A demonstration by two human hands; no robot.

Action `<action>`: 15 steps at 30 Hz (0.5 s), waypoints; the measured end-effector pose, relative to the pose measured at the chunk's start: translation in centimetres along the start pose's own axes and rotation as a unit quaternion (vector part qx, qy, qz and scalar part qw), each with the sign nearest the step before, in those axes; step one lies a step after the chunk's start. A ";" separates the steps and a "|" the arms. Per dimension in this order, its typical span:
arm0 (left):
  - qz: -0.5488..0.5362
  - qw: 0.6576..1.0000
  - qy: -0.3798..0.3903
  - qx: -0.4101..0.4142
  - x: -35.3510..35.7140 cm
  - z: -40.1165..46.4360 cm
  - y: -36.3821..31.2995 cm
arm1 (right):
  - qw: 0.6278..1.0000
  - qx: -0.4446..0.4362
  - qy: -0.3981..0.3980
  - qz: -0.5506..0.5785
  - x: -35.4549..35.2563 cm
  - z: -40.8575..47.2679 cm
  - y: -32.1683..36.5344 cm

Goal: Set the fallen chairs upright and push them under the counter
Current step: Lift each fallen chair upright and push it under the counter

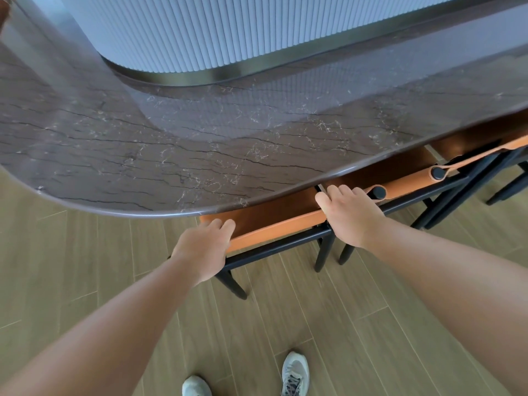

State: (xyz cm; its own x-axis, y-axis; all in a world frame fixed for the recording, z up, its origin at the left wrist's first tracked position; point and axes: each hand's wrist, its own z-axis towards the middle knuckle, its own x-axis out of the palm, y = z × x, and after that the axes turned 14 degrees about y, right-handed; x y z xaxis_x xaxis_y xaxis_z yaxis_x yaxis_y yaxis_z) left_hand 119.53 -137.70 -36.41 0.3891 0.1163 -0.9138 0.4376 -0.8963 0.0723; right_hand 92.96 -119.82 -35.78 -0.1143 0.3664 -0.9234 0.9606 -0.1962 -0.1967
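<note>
Two hands hold the top rail of one orange leather chair with a black metal frame (274, 230), upright and already partly under the dark brown veined marble tabletop (143, 155). The left hand (204, 247), at 7 o'clock from the rail, curls over its left end; the right hand (350, 215), at 3 o'clock, grips the right end. A harder push could pinch the fingers against the tabletop edge, or knock the neighbouring orange chair (405, 178) at 2 o'clock.

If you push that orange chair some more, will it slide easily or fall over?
The orange chair will probably slide, not tip: it stands upright on black legs on smooth wood floor. The left hand and right hand hold its back rail at both ends, so it should go straight. The metal frame looks stiff.
</note>
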 end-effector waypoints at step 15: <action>-0.618 0.775 -0.108 -0.079 -7.6 -8.0 -0.2 | 0.885 0.008 0.018 0.464 -8.6 0.4 9.1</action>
State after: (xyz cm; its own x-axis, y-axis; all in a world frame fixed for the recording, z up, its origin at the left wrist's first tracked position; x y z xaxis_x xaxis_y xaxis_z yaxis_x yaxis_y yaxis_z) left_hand 122.97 -134.96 -26.27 -0.5439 0.7542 -0.3680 0.4671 -0.0922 -0.8794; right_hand 102.54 -125.12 -29.73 0.7316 0.0692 -0.6782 0.6323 -0.4409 0.6371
